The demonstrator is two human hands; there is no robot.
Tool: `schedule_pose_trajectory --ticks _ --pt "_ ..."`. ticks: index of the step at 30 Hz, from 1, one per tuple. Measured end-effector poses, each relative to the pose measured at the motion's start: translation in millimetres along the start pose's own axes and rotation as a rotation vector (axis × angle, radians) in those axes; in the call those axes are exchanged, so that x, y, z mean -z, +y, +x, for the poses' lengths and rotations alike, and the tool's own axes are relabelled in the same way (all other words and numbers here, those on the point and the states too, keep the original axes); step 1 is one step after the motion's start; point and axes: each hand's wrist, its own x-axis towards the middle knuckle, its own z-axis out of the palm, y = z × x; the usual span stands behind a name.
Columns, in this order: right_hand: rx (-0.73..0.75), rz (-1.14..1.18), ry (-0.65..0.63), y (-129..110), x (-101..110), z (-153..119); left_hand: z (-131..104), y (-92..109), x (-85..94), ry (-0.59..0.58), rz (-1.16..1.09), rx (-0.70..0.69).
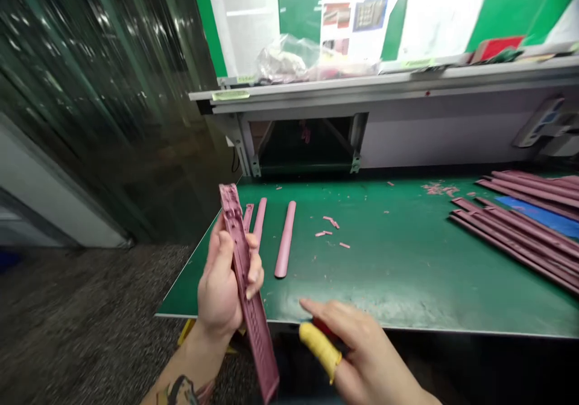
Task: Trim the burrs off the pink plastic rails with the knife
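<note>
Wrapped round the pink strip (259,332), the left fingers (256,267) could let its end below them swing if they loosen; whether the right fingers (337,315) grip anything, I cannot tell.

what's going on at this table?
The person's left hand holds a long pink strip at the table's near edge. The right hand, thumb in a yellow cover, is apart from it, something red partly hidden under its fingers. Pink scraps and more strips lie around, with a stack at right.

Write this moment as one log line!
left hand: holds pink strip; right hand: apart from strip, yellow cover; green table: more strips, scraps
</note>
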Motion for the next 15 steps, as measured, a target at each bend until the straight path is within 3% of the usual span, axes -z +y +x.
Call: schedule_pose_trajectory --ticks 4,8,11,15 --pt "-0.046 -0.065 -0.126 8.1 -35.0 -12.3 1.5 4.3 -6.1 -0.077 0.153 -0.322" --pt "-0.105 -0.124 -0.133 11.0 -43.5 -8.6 -12.0 2.9 -18.6 -0.166 0.310 -0.498" --pt "-0.135 -0.182 -0.117 13.4 -39.9 -3.4 -20.4 2.4 -24.0 -0.209 0.323 -0.483" --pt "-0.166 -0.235 -0.054 15.1 -37.6 1.9 -27.1 5.0 -26.0 -0.256 0.277 -0.323"
